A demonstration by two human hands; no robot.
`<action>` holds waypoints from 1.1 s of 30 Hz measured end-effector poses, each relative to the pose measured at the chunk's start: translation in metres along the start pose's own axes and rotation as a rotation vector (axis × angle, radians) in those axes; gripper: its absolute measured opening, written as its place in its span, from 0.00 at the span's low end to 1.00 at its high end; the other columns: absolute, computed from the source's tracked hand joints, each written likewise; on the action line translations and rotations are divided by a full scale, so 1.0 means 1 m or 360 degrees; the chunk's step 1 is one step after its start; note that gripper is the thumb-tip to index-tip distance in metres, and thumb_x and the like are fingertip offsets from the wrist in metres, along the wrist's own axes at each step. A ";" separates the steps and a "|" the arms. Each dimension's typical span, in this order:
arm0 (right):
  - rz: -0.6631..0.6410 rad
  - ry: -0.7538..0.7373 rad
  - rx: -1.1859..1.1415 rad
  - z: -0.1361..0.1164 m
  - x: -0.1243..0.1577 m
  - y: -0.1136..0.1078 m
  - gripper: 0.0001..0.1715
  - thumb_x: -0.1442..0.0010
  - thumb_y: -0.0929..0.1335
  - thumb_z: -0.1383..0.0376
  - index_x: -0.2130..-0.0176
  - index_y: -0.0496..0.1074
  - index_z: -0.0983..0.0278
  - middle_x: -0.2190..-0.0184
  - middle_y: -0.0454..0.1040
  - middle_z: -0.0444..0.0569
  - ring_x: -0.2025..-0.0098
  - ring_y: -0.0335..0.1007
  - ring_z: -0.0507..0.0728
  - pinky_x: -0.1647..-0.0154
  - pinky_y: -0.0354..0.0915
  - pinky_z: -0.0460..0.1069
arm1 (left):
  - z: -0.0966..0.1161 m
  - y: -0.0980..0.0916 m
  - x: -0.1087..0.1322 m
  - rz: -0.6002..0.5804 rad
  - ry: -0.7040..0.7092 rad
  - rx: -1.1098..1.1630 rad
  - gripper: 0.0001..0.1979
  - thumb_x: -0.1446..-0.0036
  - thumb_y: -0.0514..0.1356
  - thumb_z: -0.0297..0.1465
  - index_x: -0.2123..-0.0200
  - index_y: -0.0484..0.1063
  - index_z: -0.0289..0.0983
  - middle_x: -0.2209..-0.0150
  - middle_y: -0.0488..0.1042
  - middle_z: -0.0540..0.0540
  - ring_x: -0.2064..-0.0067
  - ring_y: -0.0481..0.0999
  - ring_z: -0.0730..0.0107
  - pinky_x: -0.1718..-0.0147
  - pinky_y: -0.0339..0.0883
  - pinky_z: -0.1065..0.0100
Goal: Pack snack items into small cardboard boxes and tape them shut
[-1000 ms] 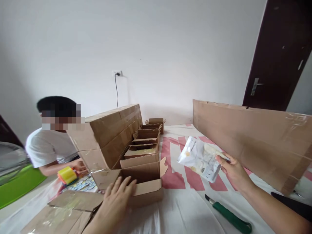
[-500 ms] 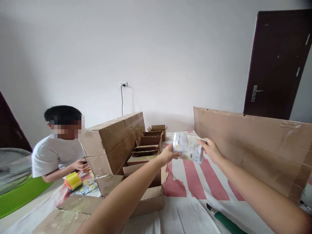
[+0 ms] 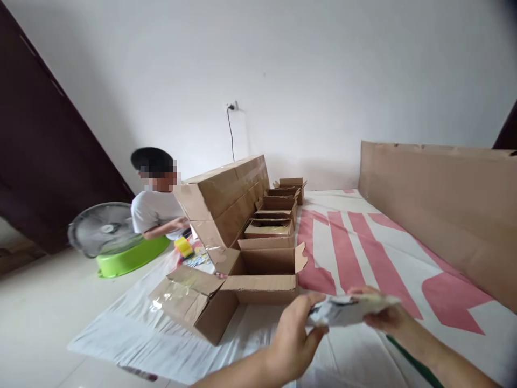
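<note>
Both hands hold a white printed packet (image 3: pixel 347 311), tipped so that mostly its narrow edge shows. My left hand (image 3: pixel 294 337) pinches its left end between thumb and fingers. At the other end, my right hand (image 3: pixel 383 312) is closed around it, its fingertips partly hidden. A green handle (image 3: pixel 414 361) lies on the cloth below my right forearm, which partly covers it. To the left of the packet stands an open cardboard box (image 3: pixel 264 283) with its flaps spread, the nearest in a row of several open boxes (image 3: pixel 269 229).
Taped cartons (image 3: pixel 232 199) form a wall beside the row. A tall cardboard panel (image 3: pixel 436 205) stands at right. The cloth (image 3: pixel 133 328) has red-and-white markings. Left are a person in a white shirt (image 3: pixel 155 210), a yellow tape roll (image 3: pixel 184 247), a fan (image 3: pixel 107 229) and a green basin (image 3: pixel 133 258).
The packet came nearer to me and lower, tilting from its broad face to its edge. Both hands still hold it. My view turned left, bringing the fan and basin further in.
</note>
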State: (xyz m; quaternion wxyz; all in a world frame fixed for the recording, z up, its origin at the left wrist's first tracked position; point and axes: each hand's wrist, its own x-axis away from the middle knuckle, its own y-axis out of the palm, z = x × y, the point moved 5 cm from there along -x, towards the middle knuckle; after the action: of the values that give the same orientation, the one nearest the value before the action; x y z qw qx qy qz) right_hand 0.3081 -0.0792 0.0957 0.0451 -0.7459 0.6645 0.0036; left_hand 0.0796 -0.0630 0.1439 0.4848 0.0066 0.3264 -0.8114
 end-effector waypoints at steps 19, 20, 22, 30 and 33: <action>-0.0057 -0.0097 0.0386 0.110 -0.043 0.123 0.21 0.42 0.65 0.58 0.50 0.67 0.63 0.68 0.72 0.48 0.68 0.69 0.55 0.65 0.67 0.50 | -0.164 -0.032 0.115 0.0881 -0.0726 -0.0598 0.31 0.44 0.56 0.39 0.40 0.51 0.35 0.41 0.62 0.33 0.38 0.62 0.50 0.41 0.58 0.46; -0.0041 -0.0095 0.0381 0.109 -0.042 0.122 0.21 0.42 0.66 0.58 0.50 0.67 0.63 0.68 0.72 0.48 0.68 0.69 0.55 0.65 0.67 0.50 | -0.163 -0.031 0.111 0.0879 -0.0740 -0.0575 0.31 0.44 0.56 0.38 0.41 0.52 0.35 0.41 0.63 0.34 0.39 0.63 0.51 0.41 0.58 0.46; -0.0018 -0.0084 0.0364 0.107 -0.043 0.122 0.21 0.43 0.66 0.57 0.51 0.68 0.63 0.70 0.72 0.47 0.69 0.69 0.55 0.66 0.67 0.50 | -0.163 -0.032 0.104 0.0862 -0.0792 -0.0522 0.31 0.45 0.57 0.37 0.41 0.53 0.35 0.42 0.63 0.34 0.39 0.63 0.51 0.41 0.57 0.47; -0.0002 -0.0080 0.0299 0.110 -0.044 0.121 0.26 0.44 0.67 0.56 0.47 0.68 0.65 0.66 0.76 0.50 0.65 0.72 0.57 0.61 0.69 0.52 | -0.119 -0.045 0.095 0.1056 -0.0304 -0.0987 0.31 0.45 0.59 0.27 0.39 0.52 0.38 0.41 0.60 0.34 0.39 0.63 0.50 0.45 0.63 0.47; -0.0040 -0.0050 0.0343 0.106 -0.042 0.122 0.27 0.43 0.66 0.55 0.47 0.68 0.63 0.63 0.76 0.50 0.63 0.72 0.58 0.59 0.69 0.53 | -0.072 -0.074 0.082 0.1199 0.0230 -0.1334 0.28 0.44 0.57 0.23 0.41 0.55 0.42 0.40 0.59 0.36 0.36 0.57 0.50 0.43 0.59 0.47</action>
State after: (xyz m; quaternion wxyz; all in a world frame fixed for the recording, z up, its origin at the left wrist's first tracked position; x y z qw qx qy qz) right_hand 0.1883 -0.0432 -0.0152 0.1356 -0.7449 0.6508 -0.0568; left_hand -0.0447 -0.0651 0.0992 0.6783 -0.0148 0.6280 -0.3811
